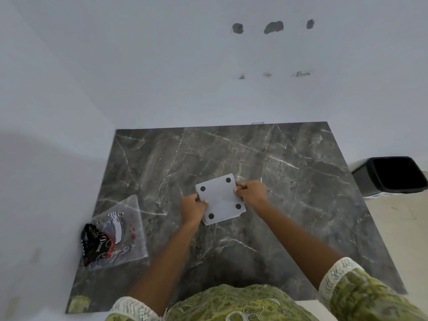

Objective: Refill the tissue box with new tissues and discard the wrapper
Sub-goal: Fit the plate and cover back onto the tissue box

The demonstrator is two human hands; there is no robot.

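A pale wall point(162, 66) fills the upper half of the view, marked by three dark patches and three smaller scuffs below them. Against it stands a dark grey marble table point(289, 172) veined with white lines, its far edge meeting the wall. Off the table's right side, on the light floor, sits a black bin point(391, 176) with its open mouth tilted toward the camera. At the bottom, green patterned sleeves point(361, 295) edged with white lace frame two bare forearms reaching forward over the tabletop. Near the table's left edge lies a clear plastic wrapper point(120, 235), flattened, with black and red printing bunched at its near-left corner; it is well apart from both hands. Around the middle of the table is the tissue box point(220, 199), a light grey square turned bottom side up, showing four round dark feet at its corners, and rotated a little so that its corners point off-axis. It lies between the hands. The left hand point(192, 208) is curled around the box's left edge, fingers tucked under the rim, and the right hand point(251, 192) pinches the right edge near the far corner, thumb and fingers closed on it.
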